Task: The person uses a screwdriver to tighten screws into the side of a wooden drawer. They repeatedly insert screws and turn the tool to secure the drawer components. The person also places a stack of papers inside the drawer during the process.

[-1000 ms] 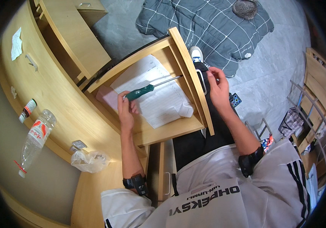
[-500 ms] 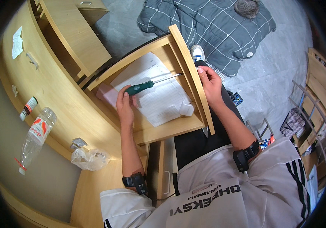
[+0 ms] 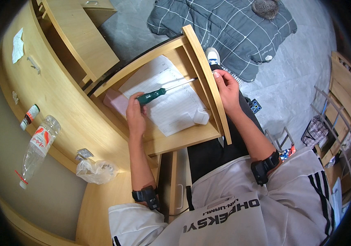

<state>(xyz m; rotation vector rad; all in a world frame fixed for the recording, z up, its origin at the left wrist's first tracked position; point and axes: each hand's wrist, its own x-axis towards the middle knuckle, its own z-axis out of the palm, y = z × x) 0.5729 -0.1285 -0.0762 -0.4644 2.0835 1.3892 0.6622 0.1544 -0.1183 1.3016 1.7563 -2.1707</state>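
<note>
My left hand is closed round the butt of a green-handled screwdriver. Its thin metal shaft crosses above the open wooden drawer, and the tip meets the inner side of the drawer front. On the outer side of that front, level with the tip, my right hand has thumb and fingers pinched together against the panel. What they pinch is too small and hidden to name. Inside the drawer lie white printed sheets, a pink sheet and a small white object.
At left, a clear plastic bottle, a small dark bottle and a plastic bag lie on the wooden desk. A dark checked quilt with a furry animal covers floor ahead. Wooden furniture stands right.
The left fingers have shifted slightly round the screwdriver's butt. Its tip and the right hand stay at almost the same spot on the drawer front.
</note>
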